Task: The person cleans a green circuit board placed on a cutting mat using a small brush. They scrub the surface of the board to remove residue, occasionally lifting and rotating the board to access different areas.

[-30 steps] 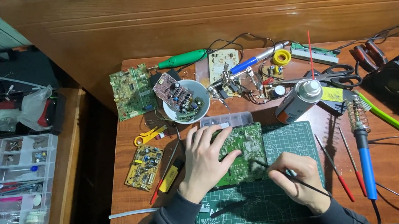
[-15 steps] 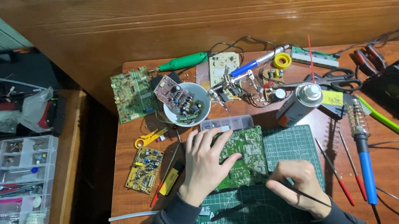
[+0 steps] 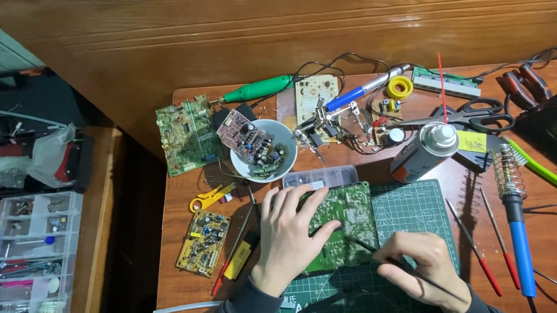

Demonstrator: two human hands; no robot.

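A green circuit board (image 3: 347,227) lies on a green cutting mat (image 3: 406,211) near the table's front edge. My left hand (image 3: 291,233) rests flat on the board's left part, fingers spread, pressing it down. My right hand (image 3: 419,268) grips a thin black probe-like tool (image 3: 364,247) like a pen; its tip touches the board's lower middle. The tool's rear end sticks out past my wrist to the lower right.
A white bowl (image 3: 282,133) with small boards, a larger green board (image 3: 187,135), a yellow board (image 3: 203,243), a spray can (image 3: 423,150), scissors (image 3: 474,119), a blue-handled soldering iron (image 3: 518,237) and screwdrivers crowd the table. A clear parts organiser (image 3: 12,262) sits on the left side table.
My right hand has shifted slightly left and down along the board with the tool. The left hand has stayed on the board.
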